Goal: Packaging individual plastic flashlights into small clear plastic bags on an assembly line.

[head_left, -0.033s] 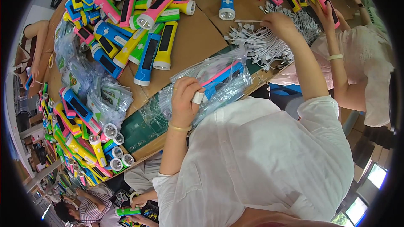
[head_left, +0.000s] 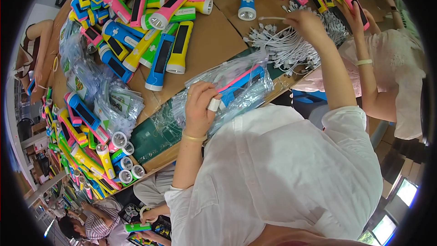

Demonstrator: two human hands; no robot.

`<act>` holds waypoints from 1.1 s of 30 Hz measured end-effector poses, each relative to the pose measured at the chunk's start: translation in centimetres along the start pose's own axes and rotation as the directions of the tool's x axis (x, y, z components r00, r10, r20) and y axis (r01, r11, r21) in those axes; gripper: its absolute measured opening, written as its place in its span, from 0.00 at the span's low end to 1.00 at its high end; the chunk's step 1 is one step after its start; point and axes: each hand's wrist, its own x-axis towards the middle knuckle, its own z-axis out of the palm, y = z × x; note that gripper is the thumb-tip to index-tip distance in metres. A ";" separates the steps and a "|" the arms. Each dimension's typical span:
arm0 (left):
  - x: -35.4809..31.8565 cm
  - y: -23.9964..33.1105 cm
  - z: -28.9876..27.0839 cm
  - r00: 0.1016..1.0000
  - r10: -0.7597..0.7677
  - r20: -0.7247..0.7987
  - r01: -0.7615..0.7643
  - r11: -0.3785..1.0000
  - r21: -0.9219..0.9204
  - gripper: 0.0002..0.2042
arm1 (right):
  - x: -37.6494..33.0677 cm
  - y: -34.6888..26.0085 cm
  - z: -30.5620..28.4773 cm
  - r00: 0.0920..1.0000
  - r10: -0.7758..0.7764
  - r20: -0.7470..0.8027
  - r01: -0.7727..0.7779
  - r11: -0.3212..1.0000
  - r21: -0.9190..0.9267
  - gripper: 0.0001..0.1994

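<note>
Left hand (head_left: 200, 109) grasps a bagged pink-and-blue flashlight (head_left: 239, 82) near the table's (head_left: 214, 36) front edge; thumb taped. Right hand (head_left: 309, 25) pinches a white cable (head_left: 273, 18) above the cable pile (head_left: 284, 45) at the right edge.

Left hand (head_left: 200, 109) at frame centre, gripping a clear plastic bag (head_left: 236, 86) with a pink-and-blue flashlight inside (thumb taped white). Right hand (head_left: 307, 25) upper right, pinching a white cable (head_left: 273, 18) above the cable pile (head_left: 287, 48). Loose flashlights (head_left: 159, 32) heaped across the desk (head_left: 214, 41).

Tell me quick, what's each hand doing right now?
Left hand: closed on a clear plastic bag with a pink and blue flashlight inside.
Right hand: closed, pinching a thin white cable above the white cable pile.
</note>
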 end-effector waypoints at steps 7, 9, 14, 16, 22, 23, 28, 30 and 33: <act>-0.6 0.1 -0.1 0.998 -0.049 -0.032 0.049 0.999 0.018 0.09 | -2.6 -7.8 -7.5 0.962 -0.068 -0.266 0.270 0.403 0.874 0.15; -1.0 0.0 0.0 0.995 -0.087 -0.055 0.087 0.996 0.002 0.08 | -3.1 -9.7 -6.3 0.982 -0.103 -0.160 0.173 0.137 0.975 0.17; -1.3 0.1 0.1 0.994 -0.082 -0.071 0.082 0.997 0.002 0.07 | -4.0 -11.1 -2.1 0.946 -0.313 0.086 -0.028 0.184 0.983 0.18; -1.5 0.2 0.0 0.992 -0.096 -0.079 0.096 0.995 0.000 0.08 | -3.9 -10.5 -1.3 0.922 -0.352 0.159 -0.096 0.190 0.977 0.19; -1.6 0.2 -0.2 0.995 -0.071 -0.076 0.071 0.997 -0.004 0.06 | -3.6 -8.9 -2.4 0.898 -0.343 0.276 -0.063 0.520 0.852 0.19; -1.6 0.1 -0.2 0.995 -0.077 -0.071 0.077 0.997 -0.003 0.07 | -3.7 -8.9 -3.2 0.892 -0.377 0.248 -0.026 0.507 0.862 0.19; -1.8 0.5 -0.1 0.995 -0.070 -0.070 0.070 0.998 0.000 0.07 | -3.5 -10.2 -4.2 0.874 -0.406 0.267 0.043 0.611 0.791 0.18; -1.8 1.3 -0.1 0.970 -0.169 -0.177 0.178 0.983 0.038 0.09 | -3.2 -11.7 -3.8 0.796 -0.561 0.226 0.245 0.641 0.727 0.17; -2.2 2.8 -1.1 0.868 -0.465 -0.173 0.475 0.880 0.017 0.09 | -2.7 -14.2 -2.5 0.765 -0.595 0.248 0.384 0.729 0.567 0.15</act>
